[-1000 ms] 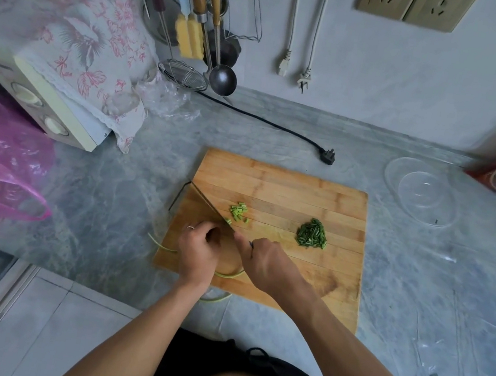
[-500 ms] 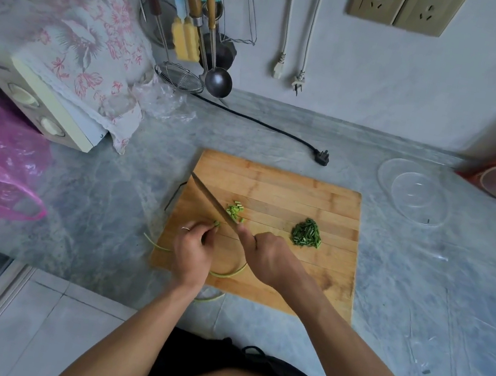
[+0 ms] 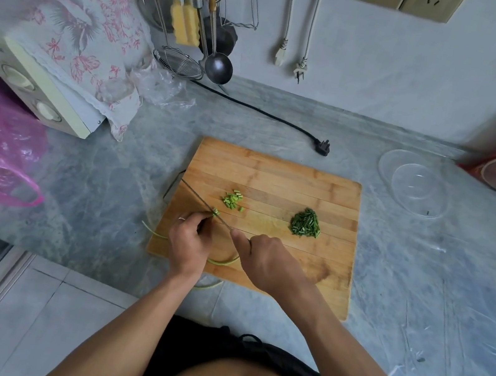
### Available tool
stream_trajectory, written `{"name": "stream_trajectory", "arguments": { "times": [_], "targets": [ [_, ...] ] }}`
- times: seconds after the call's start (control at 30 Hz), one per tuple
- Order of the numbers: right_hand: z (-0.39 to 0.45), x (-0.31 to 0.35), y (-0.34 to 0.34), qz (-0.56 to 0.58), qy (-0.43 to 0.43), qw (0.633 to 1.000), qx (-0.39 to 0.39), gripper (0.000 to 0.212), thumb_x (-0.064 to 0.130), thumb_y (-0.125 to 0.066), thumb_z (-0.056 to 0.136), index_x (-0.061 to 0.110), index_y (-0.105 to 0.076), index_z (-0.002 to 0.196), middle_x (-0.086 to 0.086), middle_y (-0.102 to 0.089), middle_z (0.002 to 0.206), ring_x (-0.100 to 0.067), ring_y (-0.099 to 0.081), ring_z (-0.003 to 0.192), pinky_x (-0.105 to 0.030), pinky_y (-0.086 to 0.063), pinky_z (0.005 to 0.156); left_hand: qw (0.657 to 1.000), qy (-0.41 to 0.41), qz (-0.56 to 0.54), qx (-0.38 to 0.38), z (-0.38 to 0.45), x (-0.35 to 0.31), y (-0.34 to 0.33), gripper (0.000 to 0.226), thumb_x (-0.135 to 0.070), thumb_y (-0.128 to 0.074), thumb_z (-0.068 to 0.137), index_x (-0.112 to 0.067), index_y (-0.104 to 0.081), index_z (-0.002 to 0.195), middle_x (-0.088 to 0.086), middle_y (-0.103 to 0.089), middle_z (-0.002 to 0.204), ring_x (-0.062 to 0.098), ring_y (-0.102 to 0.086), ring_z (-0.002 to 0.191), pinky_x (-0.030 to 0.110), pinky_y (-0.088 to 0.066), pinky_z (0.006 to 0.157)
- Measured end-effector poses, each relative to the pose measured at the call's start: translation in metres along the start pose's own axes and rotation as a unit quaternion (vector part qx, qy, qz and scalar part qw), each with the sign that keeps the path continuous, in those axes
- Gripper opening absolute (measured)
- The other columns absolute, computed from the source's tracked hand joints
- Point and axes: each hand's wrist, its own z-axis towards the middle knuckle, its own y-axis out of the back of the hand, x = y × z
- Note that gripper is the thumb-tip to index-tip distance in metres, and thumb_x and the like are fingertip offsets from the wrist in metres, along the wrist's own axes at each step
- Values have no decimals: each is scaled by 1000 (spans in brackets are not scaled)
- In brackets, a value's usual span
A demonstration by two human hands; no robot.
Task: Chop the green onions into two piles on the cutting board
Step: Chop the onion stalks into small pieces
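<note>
The right hand [image 3: 263,262] is wrapped around the handle of a thin steel kitchen knife [image 3: 201,201], whose blade runs up and to the left across the near-left part of the rectangular wooden cutting board [image 3: 307,181]. Just beside it, the left hand [image 3: 190,240] pinches the cut end of a pale green onion stalk [image 3: 221,261] against the board, fingertips curled right at the blade, where a short green piece shows at the edge. The stalk curves back under both hands and trails off the board's near edge onto the grey marbled stone counter [image 3: 109,184]. Just beyond the blade lies a small loose pile of light green onion pieces [image 3: 232,200]; farther right, well apart from it, sits a denser mound of dark green chopped onion [image 3: 305,223]. To the right of the board a clear plastic bowl [image 3: 417,186] stands on the counter, and a black power plug [image 3: 324,147] lies behind the board.
</note>
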Motion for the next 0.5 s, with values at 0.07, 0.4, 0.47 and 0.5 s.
{"name": "stream_trajectory", "arguments": {
  "times": [0.07,0.4,0.47,0.5],
  "targets": [
    [1,1,-2,-12,0,1000,-4,65,57,-25,99,11,-34,54,-6,-39,47,-22,-36,41,-29,-25,43,1000,1,-1,-4,0,-1,0,14,3,-78,77,-7,-78,87,8,-75,82,26,-69,79,25,-49,71],
    [14,2,-20,-53,-10,999,7,57,60,-21,97,18,-35,62,-3,-39,57,-18,-34,47,-30,-23,46,1000,7,22,-1,2,-3,0,13,4,-75,76,-9,-74,77,5,-72,75,26,-66,72,24,-42,63],
    [18,3,-24,-65,-3,998,11,55,60,-18,97,20,-33,63,-2,-38,59,-17,-34,48,-29,-19,45,1000,2,24,-3,1,-5,1,13,4,-76,75,-9,-73,75,5,-71,72,26,-65,69,22,-37,60],
    [20,5,-25,-60,-4,998,10,56,61,-17,97,19,-35,64,-2,-39,60,-18,-36,50,-28,-23,46,1000,-1,22,-3,1,-5,1,13,4,-76,74,-9,-73,75,5,-72,73,26,-65,69,21,-37,61]
  ]
}}
